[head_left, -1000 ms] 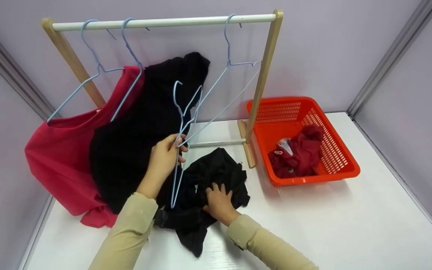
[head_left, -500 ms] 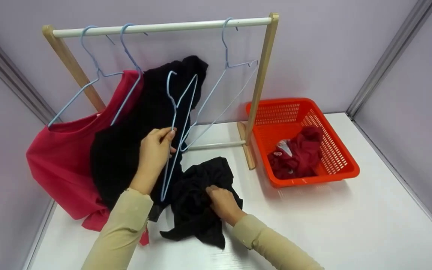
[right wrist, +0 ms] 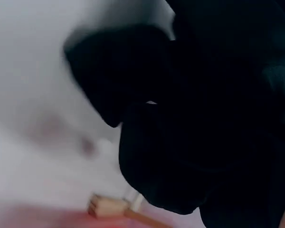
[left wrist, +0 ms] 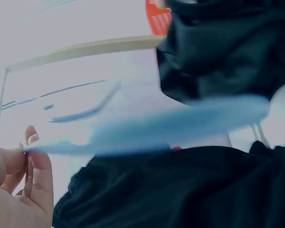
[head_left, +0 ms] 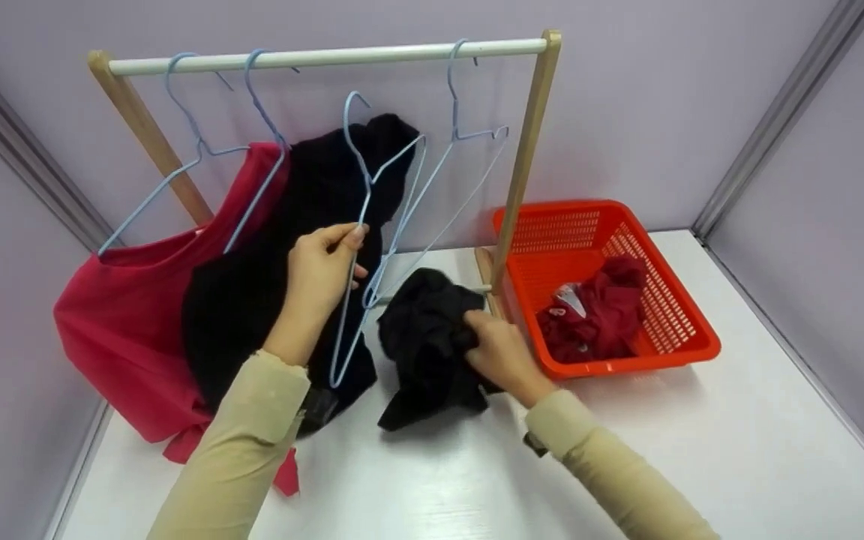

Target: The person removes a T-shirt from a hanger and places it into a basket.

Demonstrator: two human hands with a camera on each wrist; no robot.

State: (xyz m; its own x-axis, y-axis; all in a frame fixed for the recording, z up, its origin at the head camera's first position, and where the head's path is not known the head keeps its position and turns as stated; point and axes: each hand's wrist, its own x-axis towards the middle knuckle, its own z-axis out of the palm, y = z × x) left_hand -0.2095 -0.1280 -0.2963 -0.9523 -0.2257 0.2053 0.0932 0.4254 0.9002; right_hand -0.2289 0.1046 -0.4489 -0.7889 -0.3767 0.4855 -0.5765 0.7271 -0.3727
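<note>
My left hand (head_left: 323,277) pinches a light blue wire hanger (head_left: 363,196) between thumb and fingers, its hook pointing up below the rail. In the left wrist view that hanger (left wrist: 175,126) is blurred across the middle. A bunched black garment (head_left: 432,345) is gripped by my right hand (head_left: 505,351), lifted at the front right of the rack. The garment (right wrist: 180,118) fills most of the right wrist view and hides nearly all of that hand. Behind my left hand, a black garment (head_left: 252,300) and a red top (head_left: 132,322) hang on the left of the rack.
The rack has a white rail (head_left: 372,55) and wooden posts (head_left: 526,165). A bare blue hanger (head_left: 453,97) hangs near its right end. To the right stands an orange-red basket (head_left: 672,352) holding crumpled dark red clothing (head_left: 604,311). Walls enclose the white table (head_left: 762,420).
My right hand has gathered the black garment, lifting it off the table and shifting it right. My left hand has raised the hanger closer to the rail.
</note>
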